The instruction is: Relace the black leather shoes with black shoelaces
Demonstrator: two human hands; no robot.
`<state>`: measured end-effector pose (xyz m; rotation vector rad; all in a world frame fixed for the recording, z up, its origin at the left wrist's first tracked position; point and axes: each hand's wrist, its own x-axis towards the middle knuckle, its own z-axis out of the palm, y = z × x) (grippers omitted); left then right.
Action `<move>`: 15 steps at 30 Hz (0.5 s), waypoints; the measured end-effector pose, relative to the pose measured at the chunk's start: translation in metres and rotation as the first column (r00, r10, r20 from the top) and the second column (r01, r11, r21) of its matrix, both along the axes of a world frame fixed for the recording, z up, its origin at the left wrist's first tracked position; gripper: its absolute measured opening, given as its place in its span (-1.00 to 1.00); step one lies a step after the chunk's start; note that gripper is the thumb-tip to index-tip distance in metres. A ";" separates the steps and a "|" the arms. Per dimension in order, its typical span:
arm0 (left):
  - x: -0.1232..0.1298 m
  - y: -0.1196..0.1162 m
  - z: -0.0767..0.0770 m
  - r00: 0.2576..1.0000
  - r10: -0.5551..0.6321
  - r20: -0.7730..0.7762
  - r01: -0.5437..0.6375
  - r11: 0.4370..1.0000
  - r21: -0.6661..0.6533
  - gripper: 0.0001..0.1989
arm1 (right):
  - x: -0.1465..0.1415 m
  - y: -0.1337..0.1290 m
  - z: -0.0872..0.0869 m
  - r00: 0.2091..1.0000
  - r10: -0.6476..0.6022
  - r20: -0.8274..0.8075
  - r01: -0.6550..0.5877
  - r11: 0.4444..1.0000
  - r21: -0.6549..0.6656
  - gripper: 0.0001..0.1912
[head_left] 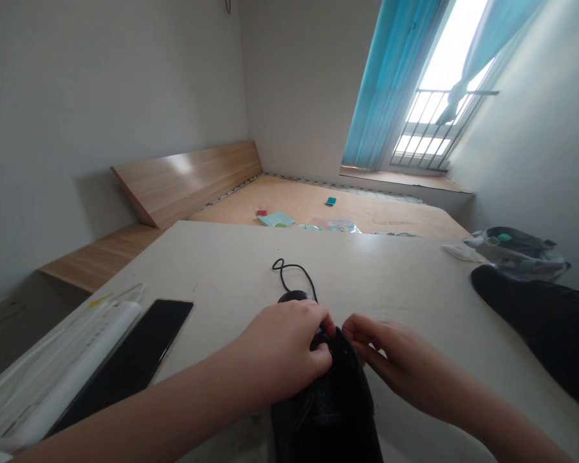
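A black leather shoe (328,418) lies on the white table (231,257) at the bottom centre, its toe out of view or covered. A thin black lace (296,267) loops out beyond it onto the tabletop. My left hand (289,347) is closed over the shoe's upper part, thumb and fingers pressed on it. At the shoe's right edge my right hand (379,344) is closed in a pinch; what lies between its fingertips is too small to make out.
On the left lie a black phone (125,360) and a white plastic-wrapped item (72,366). Another black shoe (545,321) and a clear bag (525,254) are on the right. Behind the table, a bed (390,215) holds small packets.
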<state>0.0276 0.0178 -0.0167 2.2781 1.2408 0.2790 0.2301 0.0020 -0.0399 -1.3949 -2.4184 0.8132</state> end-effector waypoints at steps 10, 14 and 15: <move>0.000 0.000 0.000 1.000 -0.006 0.001 0.006 1.000 0.009 -0.79 | -0.004 -0.001 -0.002 0.995 -0.031 -0.098 0.028 0.999 -0.032 -0.85; 0.000 0.000 0.000 1.000 -0.008 -0.003 0.008 1.000 0.022 -0.83 | -0.006 0.003 -0.013 0.951 -0.076 -0.300 0.018 0.981 -0.192 -0.87; 0.001 0.000 -0.001 1.000 -0.006 -0.005 0.006 1.000 0.029 -0.85 | -0.007 0.004 -0.017 0.919 -0.092 -0.384 -0.017 0.962 -0.271 -0.85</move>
